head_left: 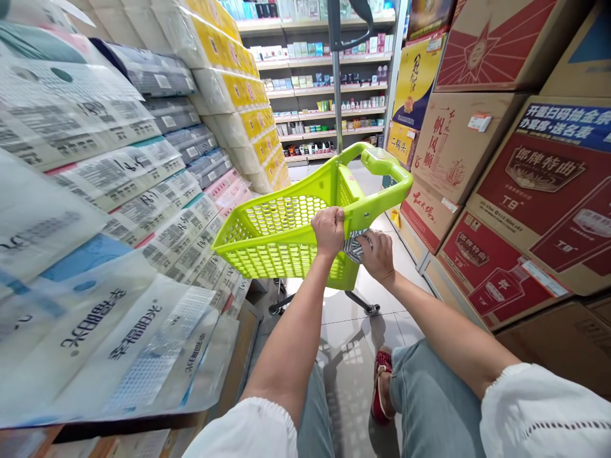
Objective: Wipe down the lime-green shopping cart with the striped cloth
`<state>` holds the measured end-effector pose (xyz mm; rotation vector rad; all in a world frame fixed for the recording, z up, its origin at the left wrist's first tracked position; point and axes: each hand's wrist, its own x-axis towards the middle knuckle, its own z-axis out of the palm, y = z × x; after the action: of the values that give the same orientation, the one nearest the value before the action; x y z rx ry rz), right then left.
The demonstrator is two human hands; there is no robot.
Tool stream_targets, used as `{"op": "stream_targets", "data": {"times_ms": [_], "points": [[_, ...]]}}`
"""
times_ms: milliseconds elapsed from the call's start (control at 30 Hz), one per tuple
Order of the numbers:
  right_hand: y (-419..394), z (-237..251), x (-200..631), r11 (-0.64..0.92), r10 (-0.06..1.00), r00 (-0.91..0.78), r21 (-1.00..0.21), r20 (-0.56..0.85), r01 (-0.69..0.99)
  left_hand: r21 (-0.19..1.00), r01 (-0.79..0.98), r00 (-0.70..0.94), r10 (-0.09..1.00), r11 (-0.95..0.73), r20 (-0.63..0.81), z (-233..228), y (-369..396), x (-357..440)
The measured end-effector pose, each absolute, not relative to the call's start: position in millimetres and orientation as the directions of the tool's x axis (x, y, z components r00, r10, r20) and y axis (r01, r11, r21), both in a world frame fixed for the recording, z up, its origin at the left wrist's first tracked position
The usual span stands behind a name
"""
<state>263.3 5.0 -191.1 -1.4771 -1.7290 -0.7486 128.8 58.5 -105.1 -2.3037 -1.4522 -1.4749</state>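
Lime-green shopping cart [286,238] standing in a narrow store aisle, tipped slightly in the view, basket empty, handle loop [382,166] at its far upper right. Left hand [328,230] clenched over the basket's near rim, gripping the green plastic. Right hand [377,254] just right of it, below the rim, closed around a striped cloth [354,247] and pressing it against the cart's side wall. Cloth bunched between the two hands, touching the plastic.

Left of the cart, stacked packs of tissue paper [119,191] in clear wrapping, running down the aisle. Right of the cart, cardboard cartons [525,191] in red and tan, piled high. Beyond the cart, a grey pole [337,89] and shelves of small bottles and boxes [329,83]. Below the cart, tiled floor [353,356], grey-blue trousers and a red sandal [380,381].

Step in hand, by the look of it: wiping down the cart's outer wall near the rim, one hand steadying, the other rubbing. Next move likely calling for a firm hold on the rim to stop the wheels rolling, and a shift of the cloth along the wall to an unwiped patch.
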Motion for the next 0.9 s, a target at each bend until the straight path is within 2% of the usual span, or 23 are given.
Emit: {"op": "stream_targets", "data": {"times_ms": [167, 333, 500, 700, 800, 900], "points": [[5, -129, 252, 0.05, 0.451, 0.114, -0.152, 0.885, 0.987, 0.398, 0.73, 0.115, 0.674, -0.556, 0.73, -106, 57, 124], [3, -85, 246, 0.02, 0.409, 0.214, -0.244, 0.887, 0.97, 0.382, 0.736, 0.113, 0.658, -0.559, 0.744, -108, 55, 126], [7, -116, 247, 0.04, 0.444, 0.185, -0.226, 0.877, 0.973, 0.389, 0.74, 0.108, 0.668, -0.548, 0.736, -108, 57, 128], [6, -176, 253, 0.129, 0.551, -0.028, -0.052, 0.834, 0.99, 0.413, 0.726, 0.092, 0.673, -0.55, 0.734, -103, 57, 129], [7, -170, 255, 0.138, 0.533, -0.027, -0.055, 0.846, 0.989, 0.409, 0.72, 0.09, 0.66, -0.561, 0.746, -104, 58, 129], [8, -139, 254, 0.078, 0.473, 0.075, -0.126, 0.878, 0.989, 0.401, 0.717, 0.095, 0.65, -0.57, 0.754, -105, 58, 130]]}}
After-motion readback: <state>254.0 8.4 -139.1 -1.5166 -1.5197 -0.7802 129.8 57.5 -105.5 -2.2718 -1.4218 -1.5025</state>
